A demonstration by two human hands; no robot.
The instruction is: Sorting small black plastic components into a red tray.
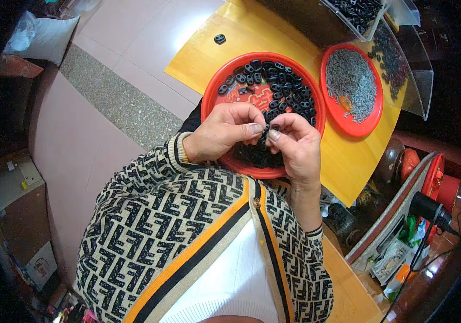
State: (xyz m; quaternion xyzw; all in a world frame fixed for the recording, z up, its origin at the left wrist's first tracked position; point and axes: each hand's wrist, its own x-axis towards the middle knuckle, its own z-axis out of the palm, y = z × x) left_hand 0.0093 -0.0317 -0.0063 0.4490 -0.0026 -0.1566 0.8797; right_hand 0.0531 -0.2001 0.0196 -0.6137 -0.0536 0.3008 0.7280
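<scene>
Both hands meet over the near part of a round red tray, with their fingertips almost touching. My left hand is closed in a pinch on a small black plastic piece at its thumb and index tips. My right hand also pinches a small black plastic piece, facing the left one. The fingers cover much of both pieces. Many black two-holed cord locks lie in the tray, heaped toward its right and near sides. Part of the tray's patterned bottom shows among them.
An oval red tray at the right holds many small grey spring-like pieces. One black cord lock lies alone on the yellow tabletop. Clear plastic bins with black parts stand at the far right. A black cylindrical device with a cable is right.
</scene>
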